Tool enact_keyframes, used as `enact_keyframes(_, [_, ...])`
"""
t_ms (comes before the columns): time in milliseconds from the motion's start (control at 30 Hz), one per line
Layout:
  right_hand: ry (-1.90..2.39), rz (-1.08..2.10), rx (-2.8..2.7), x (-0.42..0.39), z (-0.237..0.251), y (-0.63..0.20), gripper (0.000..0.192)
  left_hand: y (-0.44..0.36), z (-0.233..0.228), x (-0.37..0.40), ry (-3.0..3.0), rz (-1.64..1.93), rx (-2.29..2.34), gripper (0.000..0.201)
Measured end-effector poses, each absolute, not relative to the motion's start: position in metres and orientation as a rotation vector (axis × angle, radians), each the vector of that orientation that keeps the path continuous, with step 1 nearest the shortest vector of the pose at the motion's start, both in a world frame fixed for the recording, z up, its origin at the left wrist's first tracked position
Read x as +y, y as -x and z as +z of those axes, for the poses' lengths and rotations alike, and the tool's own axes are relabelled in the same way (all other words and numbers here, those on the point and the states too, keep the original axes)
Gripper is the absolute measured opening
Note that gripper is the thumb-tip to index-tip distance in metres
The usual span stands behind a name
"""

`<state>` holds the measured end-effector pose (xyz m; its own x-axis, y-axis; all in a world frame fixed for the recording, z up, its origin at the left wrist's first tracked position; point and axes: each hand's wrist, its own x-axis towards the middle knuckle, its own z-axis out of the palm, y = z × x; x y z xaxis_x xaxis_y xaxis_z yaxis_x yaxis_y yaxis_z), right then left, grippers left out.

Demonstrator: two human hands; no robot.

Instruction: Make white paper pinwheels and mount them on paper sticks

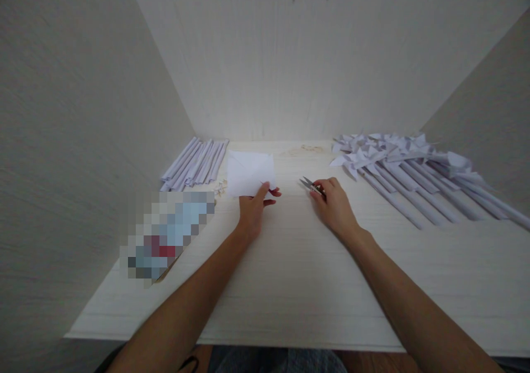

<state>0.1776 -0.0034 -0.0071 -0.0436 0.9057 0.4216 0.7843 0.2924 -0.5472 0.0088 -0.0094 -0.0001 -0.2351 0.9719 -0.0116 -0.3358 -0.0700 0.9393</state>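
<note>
A white square sheet of paper (250, 173) lies on the pale wooden table (298, 284), creased along its diagonals. My left hand (253, 210) pinches its near right corner between thumb and fingers. My right hand (334, 204) rests a little to the right, closed around a small pair of metal snips (309, 184) whose blades point left toward the paper. The blades are a short gap away from the sheet.
A bundle of rolled white paper sticks (194, 163) lies at the back left. Finished white paper pinwheels on sticks (414, 168) are piled at the back right. A blurred flat object (168, 232) sits at the left. Small pins (221, 187) and rubber bands (304, 150) lie nearby.
</note>
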Motion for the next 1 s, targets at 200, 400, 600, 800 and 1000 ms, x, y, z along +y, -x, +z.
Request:
enact_keyframes(200, [1.6, 0.106, -1.918, 0.001, -0.017, -0.183, 0.021, -0.012, 0.001, -0.014, -0.925, 1.472, 1.062, 0.015])
enact_keyframes(400, [1.554, 0.068, -2.015, 0.004, -0.021, -0.184, 0.022, -0.011, 0.001, -0.014, -0.934, 1.469, 1.063, 0.016])
enact_keyframes(600, [1.605, -0.04, -2.06, 0.003, -0.02, -0.182, 0.023, -0.01, 0.002, -0.015, -0.914, 1.481, 1.067, 0.014])
enact_keyframes(800, [1.689, -0.104, -2.082, 0.001, -0.018, -0.179, 0.023, -0.01, 0.0, -0.015, -0.906, 1.487, 1.063, 0.016])
enact_keyframes(1000, [1.799, -0.185, -2.127, -0.003, -0.013, -0.176, 0.022, -0.011, 0.0, -0.016, -0.893, 1.472, 1.065, 0.017])
